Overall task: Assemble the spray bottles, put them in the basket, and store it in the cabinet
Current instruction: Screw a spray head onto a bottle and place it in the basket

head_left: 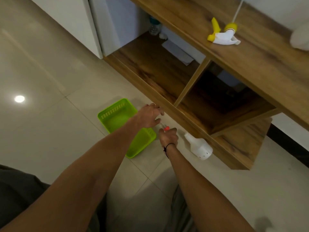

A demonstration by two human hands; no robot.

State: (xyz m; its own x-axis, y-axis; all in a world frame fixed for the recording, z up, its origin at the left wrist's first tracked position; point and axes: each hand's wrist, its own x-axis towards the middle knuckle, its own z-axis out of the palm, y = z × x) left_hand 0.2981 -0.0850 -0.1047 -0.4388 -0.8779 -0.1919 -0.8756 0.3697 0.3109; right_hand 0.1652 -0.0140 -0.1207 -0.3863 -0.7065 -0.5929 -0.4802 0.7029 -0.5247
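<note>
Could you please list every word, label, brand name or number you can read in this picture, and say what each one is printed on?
None can be read.
White bottle on the floor: no print visible.
Green basket: plain, no lettering.
Yellow and white spray head on the cabinet top: no visible text.
Clear bottle at the back of the cabinet: its label is too blurred to read.
</note>
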